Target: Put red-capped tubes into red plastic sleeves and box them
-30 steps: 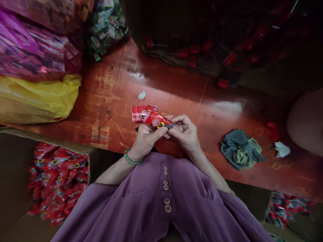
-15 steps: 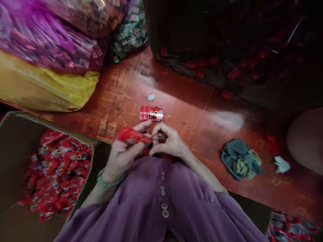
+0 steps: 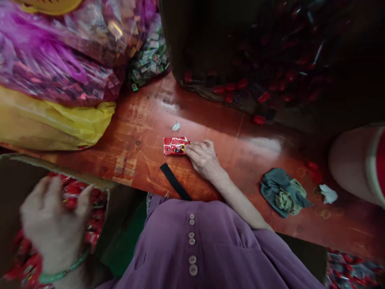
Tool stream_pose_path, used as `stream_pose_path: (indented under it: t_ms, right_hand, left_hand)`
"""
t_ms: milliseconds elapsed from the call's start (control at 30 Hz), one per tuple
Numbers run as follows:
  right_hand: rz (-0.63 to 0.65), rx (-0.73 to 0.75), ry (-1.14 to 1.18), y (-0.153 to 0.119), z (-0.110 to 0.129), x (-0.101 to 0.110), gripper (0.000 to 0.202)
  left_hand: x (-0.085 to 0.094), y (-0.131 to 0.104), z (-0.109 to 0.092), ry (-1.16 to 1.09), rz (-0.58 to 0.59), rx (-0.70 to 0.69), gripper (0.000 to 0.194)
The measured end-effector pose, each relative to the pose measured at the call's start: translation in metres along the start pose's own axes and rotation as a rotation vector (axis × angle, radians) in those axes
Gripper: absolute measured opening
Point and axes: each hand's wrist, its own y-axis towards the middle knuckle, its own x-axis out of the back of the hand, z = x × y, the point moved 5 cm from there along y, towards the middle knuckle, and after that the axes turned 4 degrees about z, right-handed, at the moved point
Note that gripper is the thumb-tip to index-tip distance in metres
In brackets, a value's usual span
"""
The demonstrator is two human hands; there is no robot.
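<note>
Over the open cardboard box (image 3: 106, 224) at the left, my left hand (image 3: 55, 220) has its fingers spread and holds nothing; a green bead bracelet circles its wrist. Red packets (image 3: 95, 218) lie in the box below it. On the reddish table (image 3: 126, 132), my right hand (image 3: 202, 157) has its fingertips closed on the right end of a flat red packet (image 3: 174, 145). A black strip (image 3: 174, 182) lies on the table in front of my body, left of my right forearm.
Bags of small packets (image 3: 99, 86) and a yellow bag (image 3: 90, 124) stand at the upper left. A dark box (image 3: 177, 64) holds red-capped items. At the right are a grey-green cloth (image 3: 282, 192), white scrap (image 3: 328, 193) and pale bucket (image 3: 350, 162).
My left hand has moved left and down over the box, and the red packet it held is gone from it. My right hand has moved onto the flat packet. The black strip now shows.
</note>
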Motion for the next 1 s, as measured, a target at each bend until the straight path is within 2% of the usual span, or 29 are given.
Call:
stream_pose_path:
  t_ms: [33, 133, 167, 233, 300, 400, 500, 567, 667, 733, 833, 900, 1000]
  right_hand:
    - [-0.01, 0.012, -0.012, 0.0, 0.001, 0.001, 0.026]
    - [-0.03, 0.037, -0.055, 0.002, 0.003, 0.005, 0.024]
    - [-0.046, 0.051, -0.073, 0.003, 0.004, 0.007, 0.023]
    - [-0.075, 0.076, -0.1, 0.004, 0.006, 0.011, 0.023]
    - [-0.071, 0.095, -0.103, 0.006, 0.007, 0.016, 0.023]
    - [0.043, 0.088, 0.013, 0.011, 0.001, 0.027, 0.02]
    - [0.205, -0.019, 0.207, 0.029, -0.023, 0.048, 0.018]
    - [0.206, -0.201, 0.161, 0.05, -0.053, 0.066, 0.023]
    - [0.144, -0.447, -0.107, 0.087, -0.1, 0.086, 0.032]
    - [0.137, -0.525, -0.239, 0.108, -0.123, 0.088, 0.044]
    - [0.155, -0.502, -0.314, 0.126, -0.141, 0.077, 0.059]
    - [0.155, -0.463, -0.337, 0.127, -0.144, 0.07, 0.062]
    - [0.153, -0.427, -0.367, 0.118, -0.14, 0.063, 0.058]
  left_hand:
    - [-0.019, 0.007, -0.022, 0.07, -0.028, -0.128, 0.071]
    - [-0.087, 0.023, -0.092, -0.022, 0.088, -0.556, 0.058]
    - [-0.105, 0.027, -0.111, -0.051, 0.096, -0.654, 0.052]
    - [-0.134, 0.033, -0.138, -0.061, 0.125, -0.776, 0.041]
    - [-0.152, 0.038, -0.15, -0.038, 0.156, -0.83, 0.031]
    - [-0.16, 0.043, -0.151, -0.02, 0.168, -0.863, 0.028]
    - [-0.157, 0.046, -0.147, -0.034, 0.139, -0.835, 0.023]
    - [-0.157, 0.049, -0.146, -0.054, 0.145, -0.791, 0.013]
    - [-0.16, 0.052, -0.144, -0.114, 0.183, -0.734, 0.008]
    - [-0.163, 0.054, -0.142, -0.16, 0.208, -0.719, 0.008]
    - [-0.165, 0.058, -0.139, -0.232, 0.258, -0.699, 0.013]
    - [-0.165, 0.06, -0.138, -0.271, 0.293, -0.682, 0.015]
    - [-0.164, 0.063, -0.139, -0.272, 0.317, -0.661, 0.017]
